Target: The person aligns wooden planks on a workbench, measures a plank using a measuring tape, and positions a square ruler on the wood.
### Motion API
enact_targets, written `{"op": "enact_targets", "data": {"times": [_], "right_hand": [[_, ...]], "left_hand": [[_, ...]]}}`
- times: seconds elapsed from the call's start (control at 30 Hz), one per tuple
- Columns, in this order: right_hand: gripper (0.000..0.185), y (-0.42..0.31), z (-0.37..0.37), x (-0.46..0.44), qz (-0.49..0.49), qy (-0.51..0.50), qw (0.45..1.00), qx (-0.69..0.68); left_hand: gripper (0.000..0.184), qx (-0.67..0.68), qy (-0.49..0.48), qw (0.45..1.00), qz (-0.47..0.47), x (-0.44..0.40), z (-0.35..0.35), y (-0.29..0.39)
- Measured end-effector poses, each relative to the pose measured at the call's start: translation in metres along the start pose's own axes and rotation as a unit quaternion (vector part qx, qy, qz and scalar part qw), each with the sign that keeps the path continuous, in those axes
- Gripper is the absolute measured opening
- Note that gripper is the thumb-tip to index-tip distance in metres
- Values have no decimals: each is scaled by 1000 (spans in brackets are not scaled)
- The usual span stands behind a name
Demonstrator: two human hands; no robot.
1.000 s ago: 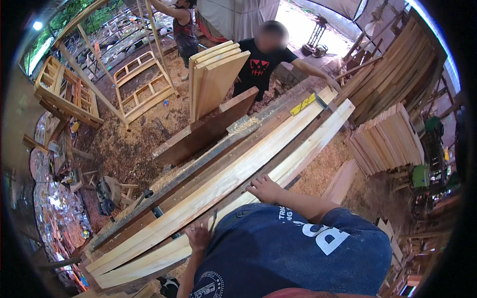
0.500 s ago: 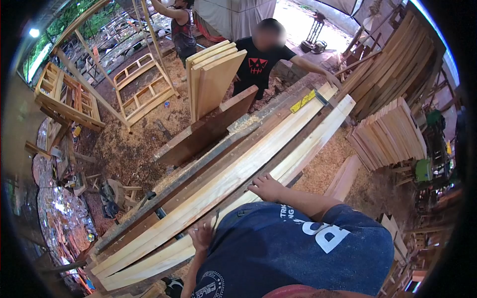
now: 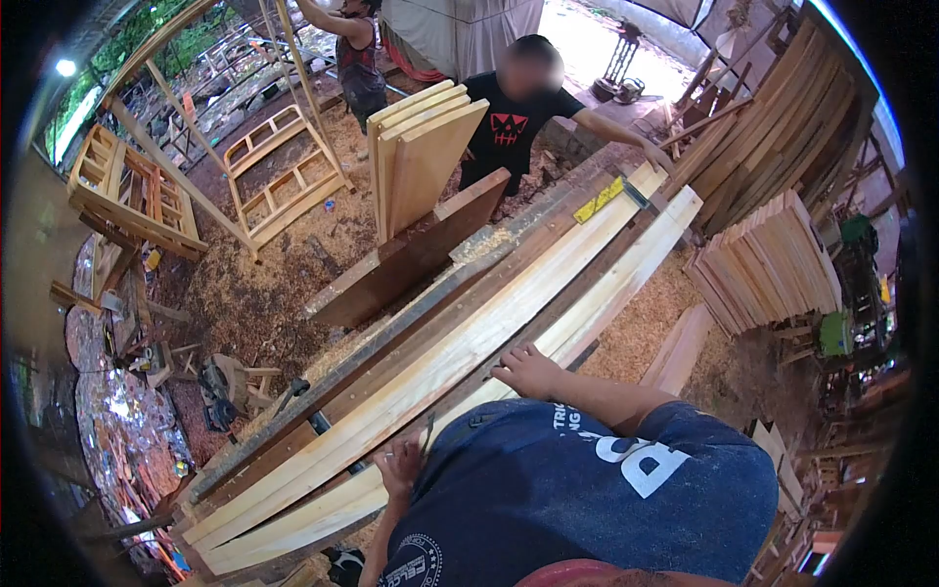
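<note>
Shirt (image 3: 577, 499) shows "TRI"; right hand (image 3: 526, 371) near planks (image 3: 440, 372).

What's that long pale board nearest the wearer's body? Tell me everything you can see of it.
The near board is long, narrow and cream to pale yellow, and looks like bare wood. It lies lengthwise beside a second pale board, with a dark strip between them for much of their length. It looks bowed, though the wide lens may cause that. The wearer's shirt hides part of its middle. The right hand reaches over it; contact is unclear.
</note>
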State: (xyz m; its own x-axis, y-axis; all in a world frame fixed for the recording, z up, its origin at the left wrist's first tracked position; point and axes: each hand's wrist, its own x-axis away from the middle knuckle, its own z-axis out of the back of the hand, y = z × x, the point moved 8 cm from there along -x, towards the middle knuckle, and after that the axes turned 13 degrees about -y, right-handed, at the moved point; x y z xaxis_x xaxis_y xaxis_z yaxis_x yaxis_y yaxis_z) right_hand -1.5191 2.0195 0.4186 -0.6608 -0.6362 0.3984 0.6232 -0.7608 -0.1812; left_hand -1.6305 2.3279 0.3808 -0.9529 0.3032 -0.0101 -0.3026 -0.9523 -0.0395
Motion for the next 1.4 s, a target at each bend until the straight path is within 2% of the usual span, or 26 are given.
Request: {"op": "enact_targets", "data": {"times": [0.1,0.2,0.27,0.3,0.33,0.43,0.53,0.63,1.1,1.17,1.27,1.37,1.4], "right_hand": [[41,1,-4,-1,0,-11,1000,-2],[41,0,-12,-2,-6,-29,1000,-7],[41,6,-18,-5,-15,-34,999,20],[41,3,-11,-4,-12,-2,1000,21],[41,5,-11,-4,-11,-4,1000,15],[41,1,-5,-1,-3,-4,1000,4],[41,2,-5,-1,-3,-1,1000,5],[41,1,-5,0,2,15,1000,6],[40,0,-2,1,6,25,1000,7],[40,1,-5,-1,2,13,1000,1],[40,0,-6,-1,-2,-12,1000,3],[42,2,-5,-3,-12,-30,999,2],[44,0,0,-1,-16,-47,999,-4]], "left_hand": [[35,-41,14,999,3,-1,14,6],[32,36,17,999,-9,-5,29,6],[33,-24,24,999,-20,3,7,3],[33,-56,25,998,-27,-2,10,3],[36,-24,30,999,-19,-1,13,3],[39,67,-31,997,-4,10,-34,-8],[37,-2,2,1000,2,2,-1,0],[36,-23,-4,1000,-1,3,-2,1],[38,0,10,1000,1,-4,23,5],[38,20,14,1000,5,-6,32,8],[40,-33,8,999,1,0,10,4],[43,6,22,1000,-3,4,1,2],[43,-27,22,999,-11,4,-7,0]]}}
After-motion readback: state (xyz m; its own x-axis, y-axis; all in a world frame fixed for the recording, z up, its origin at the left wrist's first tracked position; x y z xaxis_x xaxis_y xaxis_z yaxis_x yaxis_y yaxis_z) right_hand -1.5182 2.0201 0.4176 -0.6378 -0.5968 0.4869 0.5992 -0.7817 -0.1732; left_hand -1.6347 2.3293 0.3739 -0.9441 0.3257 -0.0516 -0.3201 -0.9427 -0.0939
